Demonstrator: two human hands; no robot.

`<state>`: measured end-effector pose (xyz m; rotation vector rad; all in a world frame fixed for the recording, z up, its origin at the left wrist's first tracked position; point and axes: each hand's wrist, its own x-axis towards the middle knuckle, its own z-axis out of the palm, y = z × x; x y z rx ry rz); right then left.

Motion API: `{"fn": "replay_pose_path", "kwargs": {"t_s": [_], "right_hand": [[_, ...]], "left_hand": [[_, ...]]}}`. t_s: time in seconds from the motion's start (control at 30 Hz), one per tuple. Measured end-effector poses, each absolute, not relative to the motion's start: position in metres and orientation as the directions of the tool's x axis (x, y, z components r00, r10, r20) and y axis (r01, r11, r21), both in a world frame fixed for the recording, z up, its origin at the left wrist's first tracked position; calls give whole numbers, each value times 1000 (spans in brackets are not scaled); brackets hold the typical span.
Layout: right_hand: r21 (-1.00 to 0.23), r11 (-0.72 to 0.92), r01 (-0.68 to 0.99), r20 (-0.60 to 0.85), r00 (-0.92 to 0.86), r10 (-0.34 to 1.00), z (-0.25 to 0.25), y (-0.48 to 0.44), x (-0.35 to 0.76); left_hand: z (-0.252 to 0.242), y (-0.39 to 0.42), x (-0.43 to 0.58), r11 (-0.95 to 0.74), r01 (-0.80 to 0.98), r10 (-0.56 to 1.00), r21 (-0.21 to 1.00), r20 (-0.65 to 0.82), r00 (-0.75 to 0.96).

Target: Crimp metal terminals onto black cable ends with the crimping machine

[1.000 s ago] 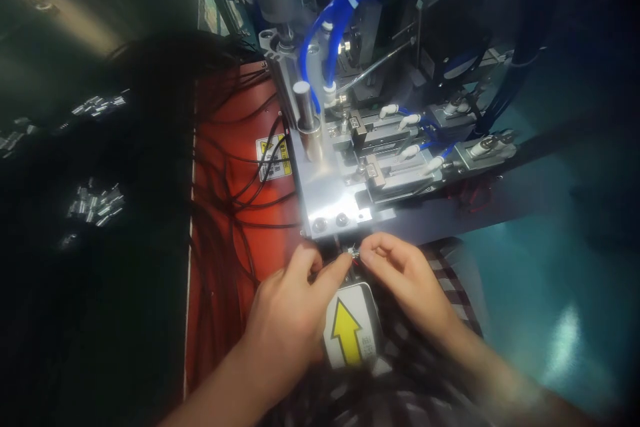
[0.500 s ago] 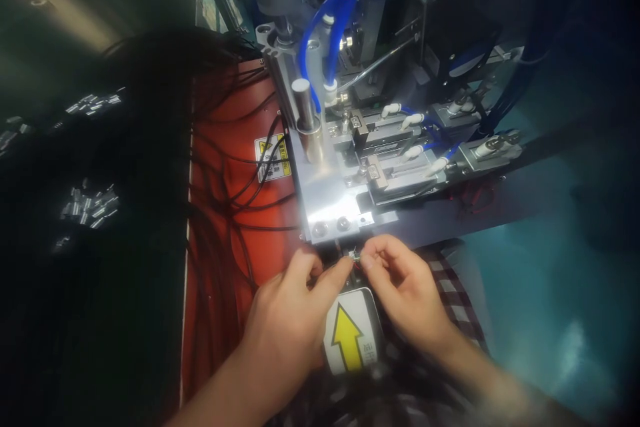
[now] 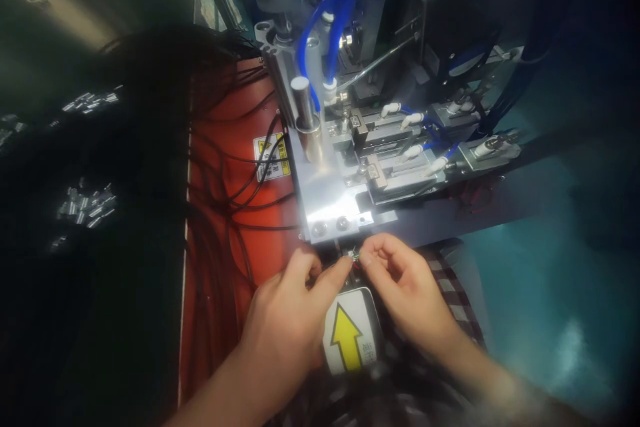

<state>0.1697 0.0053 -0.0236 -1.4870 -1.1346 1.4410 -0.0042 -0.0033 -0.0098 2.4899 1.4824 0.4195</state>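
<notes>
Just in front of the metal plate (image 3: 327, 203) of a machine, both hands meet at a tiny part with thin wires (image 3: 354, 255), too small to name. From the left, my left hand (image 3: 295, 307) reaches in with its thumb tip against that part; its other fingers are curled and partly hidden. My right hand (image 3: 403, 280) is closed in a pinch of thumb and forefinger at the part's right side. Below the fingertips lies a white panel with a yellow arrow (image 3: 347, 330).
Blue air hoses (image 3: 330, 27) and pneumatic cylinders (image 3: 410, 173) fill the back and right of the machine. Black cables (image 3: 240, 200) run over the red base (image 3: 225, 240). Small shiny metal pieces (image 3: 87, 203) lie in piles on a dark surface at left.
Both hands stay almost where they were, fingertips still at the small wired part. The whole view has shifted very slightly.
</notes>
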Motion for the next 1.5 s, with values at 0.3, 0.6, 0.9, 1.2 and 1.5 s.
{"fn": "replay_pose_path", "kwargs": {"t_s": [0.3,0.6,0.9,1.2,1.5], "right_hand": [[-939,-296,176,-305,-24,952,-20,7,170],[-942,-321,99,-327,-46,944,-22,6,171],[-965,-184,184,-196,-46,980,-28,3,173],[-906,-422,-4,-421,-67,905,-19,8,172],[-890,-456,-6,-454,-94,886,-13,21,181]], "left_hand": [[-13,-3,-5,-478,817,878,323,175,445],[-12,-2,-6,-486,807,873,334,151,463],[-12,-3,-7,-477,809,877,342,125,464],[-7,-3,-5,-449,814,890,368,98,446],[-8,-3,-6,-473,811,878,344,106,467]]}}
